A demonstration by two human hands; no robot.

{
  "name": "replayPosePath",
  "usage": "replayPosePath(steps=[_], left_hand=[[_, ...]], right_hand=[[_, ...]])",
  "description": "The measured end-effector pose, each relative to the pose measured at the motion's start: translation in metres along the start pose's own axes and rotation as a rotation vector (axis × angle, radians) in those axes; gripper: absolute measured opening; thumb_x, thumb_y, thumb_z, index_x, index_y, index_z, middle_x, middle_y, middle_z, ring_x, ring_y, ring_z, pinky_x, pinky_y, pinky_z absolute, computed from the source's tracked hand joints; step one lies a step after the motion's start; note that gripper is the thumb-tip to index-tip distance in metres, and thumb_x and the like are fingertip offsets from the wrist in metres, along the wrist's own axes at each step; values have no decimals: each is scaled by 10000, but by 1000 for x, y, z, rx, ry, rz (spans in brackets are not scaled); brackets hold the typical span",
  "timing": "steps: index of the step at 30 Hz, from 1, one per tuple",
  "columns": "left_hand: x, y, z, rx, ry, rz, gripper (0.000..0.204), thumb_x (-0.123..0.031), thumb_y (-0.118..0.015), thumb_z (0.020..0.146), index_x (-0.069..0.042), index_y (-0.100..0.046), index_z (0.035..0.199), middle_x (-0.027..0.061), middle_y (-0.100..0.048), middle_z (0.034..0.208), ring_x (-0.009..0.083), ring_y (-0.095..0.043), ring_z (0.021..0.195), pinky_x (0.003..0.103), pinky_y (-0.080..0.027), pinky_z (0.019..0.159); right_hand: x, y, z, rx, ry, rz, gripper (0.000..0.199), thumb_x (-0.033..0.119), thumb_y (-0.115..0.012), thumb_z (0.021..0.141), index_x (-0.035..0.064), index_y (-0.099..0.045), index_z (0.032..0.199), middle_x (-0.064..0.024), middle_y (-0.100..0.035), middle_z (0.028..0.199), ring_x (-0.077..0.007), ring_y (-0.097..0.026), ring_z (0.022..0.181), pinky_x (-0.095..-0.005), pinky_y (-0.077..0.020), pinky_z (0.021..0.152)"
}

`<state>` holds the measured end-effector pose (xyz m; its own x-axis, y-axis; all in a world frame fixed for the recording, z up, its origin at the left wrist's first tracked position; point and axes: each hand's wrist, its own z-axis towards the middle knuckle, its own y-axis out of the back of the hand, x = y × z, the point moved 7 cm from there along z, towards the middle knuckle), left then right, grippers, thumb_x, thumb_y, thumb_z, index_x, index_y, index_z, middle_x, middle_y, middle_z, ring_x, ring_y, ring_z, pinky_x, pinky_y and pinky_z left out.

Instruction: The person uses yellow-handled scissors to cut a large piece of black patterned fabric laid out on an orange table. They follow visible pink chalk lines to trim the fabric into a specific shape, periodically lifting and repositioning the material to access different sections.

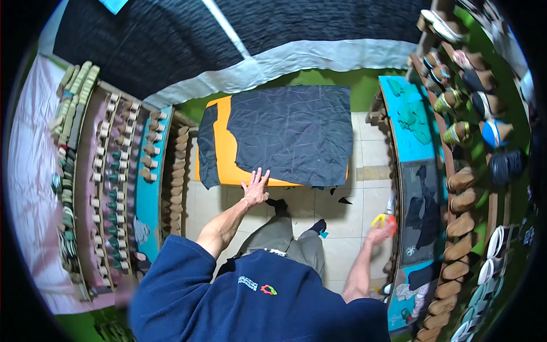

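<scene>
My left hand (256, 187) is open, its fingers spread over the front edge of an orange-topped table (226, 145). The fingertips touch the near edge of a dark cloth (296, 134) that covers most of the tabletop. Thin curved outlines are drawn over this cloth, and its left edge is cut in a wavy line. A separate narrow strip of the same dark cloth (208, 154) lies at the table's left end. Out to the right, away from the table, my right hand (377, 233) is closed around the red and yellow handles of scissors (390, 206), blades pointing away from me.
Shelves with rows of shoe lasts (117, 188) stand on the left. On the right, a blue bench (401, 148) carries green and dark cloth scraps, beside a rack of brown lasts (456, 251) and sandals. Dark scraps (345, 200) lie on the tiled floor (336, 219).
</scene>
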<state>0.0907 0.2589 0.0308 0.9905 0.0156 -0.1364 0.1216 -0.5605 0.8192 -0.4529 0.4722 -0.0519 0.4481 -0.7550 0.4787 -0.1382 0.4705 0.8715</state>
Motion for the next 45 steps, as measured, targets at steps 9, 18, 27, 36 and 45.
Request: replayPosePath(steps=[9, 18, 27, 36, 45], left_hand=[[7, 0, -5, -138, -92, -109, 1057, -222, -717, 764, -216, -124, 1639, 65, -88, 1712, 324, -98, 1571, 779, -57, 1149], [86, 43, 6, -870, -55, -470, 822, -272, -816, 809, -158, -416, 1518, 196, -485, 1303, 377, -463, 1229, 538, -372, 1026], [152, 24, 79, -525, 154, -1258, 998, 39, -796, 752, -255, -344, 1591, 47, -549, 937, 152, -513, 727, 313, -500, 672], [157, 0, 81, -209, 68, -1363, 466, 44, -649, 855, -169, -733, 1261, -2, -574, 751, 86, -562, 654, 212, -486, 623], [167, -15, 22, -212, -24, -1318, 483, 44, -638, 841, -2, -654, 1322, 46, -608, 1021, 97, -583, 750, 221, -511, 702]], right_hand=[[314, -29, -145, 506, 590, 366, 463, 28, -701, 834, 29, -547, 1271, -207, -557, 1412, -379, -536, 1284, -449, -434, 1082], [364, -74, -191, 534, 628, 210, 578, 39, -807, 772, -15, -540, 1282, -224, -552, 1422, -380, -544, 1269, -449, -443, 1073], [371, -71, -194, 466, 608, 213, 521, -22, -757, 762, -3, -558, 1243, -181, -636, 1132, -374, -599, 1128, -458, -463, 998], [361, -76, -199, 551, 462, 281, 552, -60, -700, 775, 12, -559, 1304, -210, -625, 1206, -394, -584, 1180, -458, -458, 1035], [313, -39, -243, 554, 466, 303, 514, -66, -668, 781, -25, -561, 1283, -217, -627, 1197, -399, -612, 1136, -466, -479, 1007]])
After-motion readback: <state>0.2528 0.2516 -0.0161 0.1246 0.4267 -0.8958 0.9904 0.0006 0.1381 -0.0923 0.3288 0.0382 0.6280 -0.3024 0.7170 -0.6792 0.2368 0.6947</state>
